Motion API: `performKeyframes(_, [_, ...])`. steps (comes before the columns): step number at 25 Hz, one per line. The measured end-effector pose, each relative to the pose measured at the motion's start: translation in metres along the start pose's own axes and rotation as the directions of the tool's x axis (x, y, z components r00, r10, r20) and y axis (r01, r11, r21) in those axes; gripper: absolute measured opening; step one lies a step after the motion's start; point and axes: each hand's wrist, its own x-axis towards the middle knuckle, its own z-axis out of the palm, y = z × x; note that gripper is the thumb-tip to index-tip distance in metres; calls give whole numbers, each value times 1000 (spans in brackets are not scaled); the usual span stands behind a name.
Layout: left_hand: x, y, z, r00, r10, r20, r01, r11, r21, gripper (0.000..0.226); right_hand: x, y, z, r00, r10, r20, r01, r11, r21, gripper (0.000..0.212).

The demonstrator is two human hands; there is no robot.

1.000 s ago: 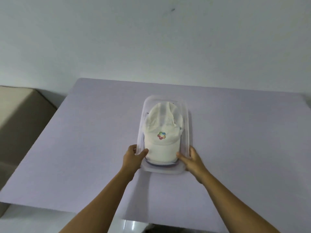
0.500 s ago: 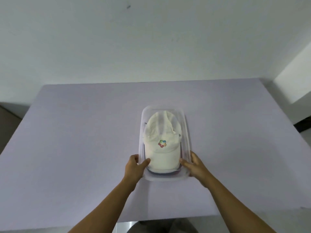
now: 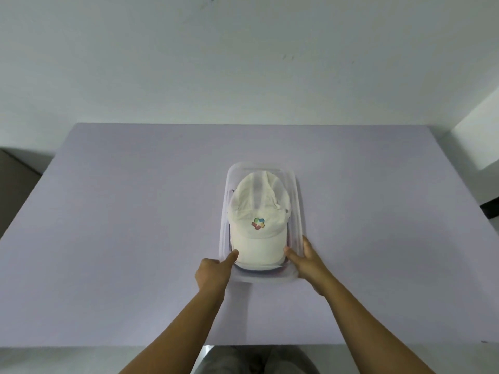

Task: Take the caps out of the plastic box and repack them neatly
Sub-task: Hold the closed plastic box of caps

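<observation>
Resting near the table's [image 3: 113, 238] front edge, the clear plastic box [image 3: 298, 211] runs lengthwise from front toward back. A white cap [image 3: 256, 225] lies on top inside, brim pointing to the front edge, darker caps beneath. The left hand [image 3: 213, 273] and right hand [image 3: 309, 261] grip the box's near corners, fingers curled round them, thumbs touching the brim.

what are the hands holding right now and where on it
Both hands grip the clear plastic box at its near end: left hand on the near-left corner, right hand on the near-right. The white cap lies inside.
</observation>
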Motion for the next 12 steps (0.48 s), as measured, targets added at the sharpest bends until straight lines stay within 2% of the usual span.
performKeyframes(6, [-10, 6, -9, 1000, -15, 17, 15, 1000, 19, 54, 1, 0, 2, 1000, 11, -13, -12, 999, -35, 82])
performKeyframes(10, [-9, 7, -10, 998, 47, 47, -52, 994, 96, 54, -1, -2, -1, 1000, 6, 17, -7, 1000, 30, 80])
performKeyframes(12, [-6, 10, -14, 992, 56, 110, -68, 992, 110, 54, -2, -4, -4, 999, 1, 45, -4, 998, 63, 79])
